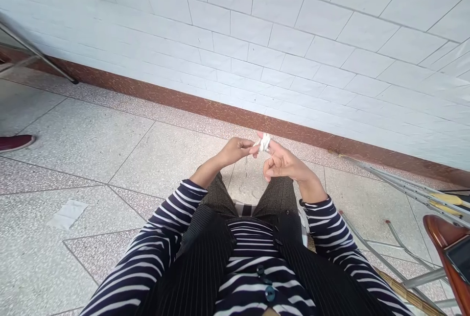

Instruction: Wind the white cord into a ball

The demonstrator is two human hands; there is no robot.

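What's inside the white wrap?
Extended fingers of the right hand run into the white wrap, which is wound around them. The stretch underneath is covered, so whether anything else sits in there can't be told.

A white strip, too small to identify as string or cloth, is forming a compact bundle, its several turns lying close together and overlapping. It is wrapping around outstretched fingers of the right hand, above the floor near the wall. At its left side, the left hand's fingertips are pinching it.
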